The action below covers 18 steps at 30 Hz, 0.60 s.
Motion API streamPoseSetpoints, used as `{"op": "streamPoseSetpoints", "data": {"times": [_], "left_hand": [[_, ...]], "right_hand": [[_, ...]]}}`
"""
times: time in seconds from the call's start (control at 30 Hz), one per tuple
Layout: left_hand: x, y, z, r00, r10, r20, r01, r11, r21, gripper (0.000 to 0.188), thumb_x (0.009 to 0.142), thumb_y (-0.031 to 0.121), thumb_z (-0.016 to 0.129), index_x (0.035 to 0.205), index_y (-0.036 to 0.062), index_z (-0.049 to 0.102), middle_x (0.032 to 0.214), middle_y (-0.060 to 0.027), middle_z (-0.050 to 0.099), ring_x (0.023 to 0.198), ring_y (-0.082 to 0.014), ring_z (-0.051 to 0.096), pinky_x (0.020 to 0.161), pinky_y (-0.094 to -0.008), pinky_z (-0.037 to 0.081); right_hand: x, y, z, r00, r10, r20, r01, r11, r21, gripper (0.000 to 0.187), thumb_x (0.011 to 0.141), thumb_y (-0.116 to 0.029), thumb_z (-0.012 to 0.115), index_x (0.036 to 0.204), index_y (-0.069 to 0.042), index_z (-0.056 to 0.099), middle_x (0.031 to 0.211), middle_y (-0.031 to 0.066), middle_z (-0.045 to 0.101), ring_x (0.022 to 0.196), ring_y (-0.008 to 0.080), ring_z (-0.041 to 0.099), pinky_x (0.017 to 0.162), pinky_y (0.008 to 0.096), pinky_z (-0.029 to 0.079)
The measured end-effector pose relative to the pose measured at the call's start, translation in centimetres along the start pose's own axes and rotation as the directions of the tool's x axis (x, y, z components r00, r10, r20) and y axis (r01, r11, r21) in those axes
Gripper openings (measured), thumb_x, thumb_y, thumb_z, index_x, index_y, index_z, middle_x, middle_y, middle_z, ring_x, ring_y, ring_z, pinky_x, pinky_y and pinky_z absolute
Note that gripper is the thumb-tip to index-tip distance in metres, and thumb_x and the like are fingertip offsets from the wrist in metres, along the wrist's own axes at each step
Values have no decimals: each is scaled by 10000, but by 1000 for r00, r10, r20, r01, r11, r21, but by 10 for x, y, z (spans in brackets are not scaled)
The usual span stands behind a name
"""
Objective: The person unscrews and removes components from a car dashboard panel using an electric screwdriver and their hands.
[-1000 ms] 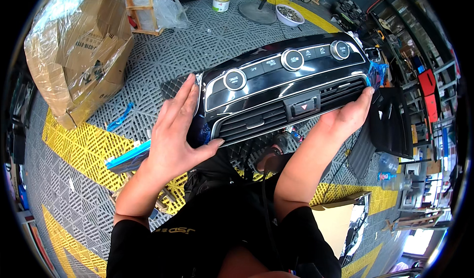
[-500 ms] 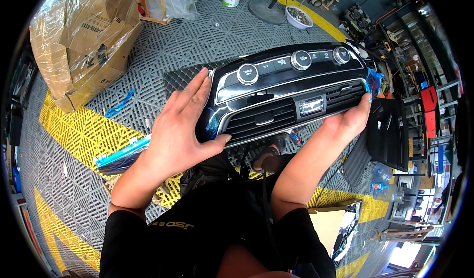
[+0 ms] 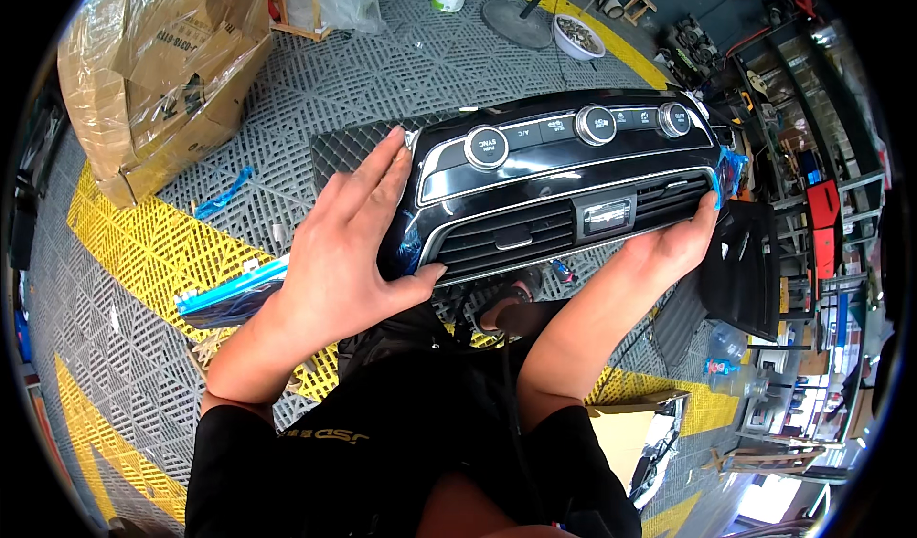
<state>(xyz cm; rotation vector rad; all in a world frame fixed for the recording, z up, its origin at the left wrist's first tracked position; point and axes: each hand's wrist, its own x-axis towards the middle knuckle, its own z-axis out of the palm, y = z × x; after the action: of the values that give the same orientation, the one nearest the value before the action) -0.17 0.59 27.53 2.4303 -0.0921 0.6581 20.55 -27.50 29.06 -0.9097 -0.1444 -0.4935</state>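
Black dashboard panel between hands

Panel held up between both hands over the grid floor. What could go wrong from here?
1. The black dashboard panel is carried only at its ends: the left hand lies flat against one end, not wrapped around it, and the right hand props the other from below. It could slip.
2. A drop would land on the hard grid floor, likely scuffing the glossy face or the knobs.

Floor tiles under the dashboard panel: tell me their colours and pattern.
Grey open-grid floor tiles with yellow grid stripes, clearest in the head view.
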Motion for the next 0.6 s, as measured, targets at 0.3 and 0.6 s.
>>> {"op": "streamPoseSetpoints", "data": {"times": [0.3,0.6], "left_hand": [[3,-5,-4,997,-51,52,54,998,-46,946,647,256,865,1456,-68,498,1554,-191,472,1135,-356,620,1021,-427,522],[3,-8,-4,994,-75,75,81,992,-92,927,661,250,854,1459,-63,502,1548,-198,481,1214,-375,603,1065,-429,495]], "right_hand": [[-19,-15,22,989,-137,52,141,984,-104,341,1015,-99,505,1315,51,567,1234,198,664,1064,281,694,926,412,600],[-18,-17,21,982,-139,124,150,985,-85,346,997,-70,540,1321,47,570,1211,189,667,1043,261,695,898,385,598]]}}
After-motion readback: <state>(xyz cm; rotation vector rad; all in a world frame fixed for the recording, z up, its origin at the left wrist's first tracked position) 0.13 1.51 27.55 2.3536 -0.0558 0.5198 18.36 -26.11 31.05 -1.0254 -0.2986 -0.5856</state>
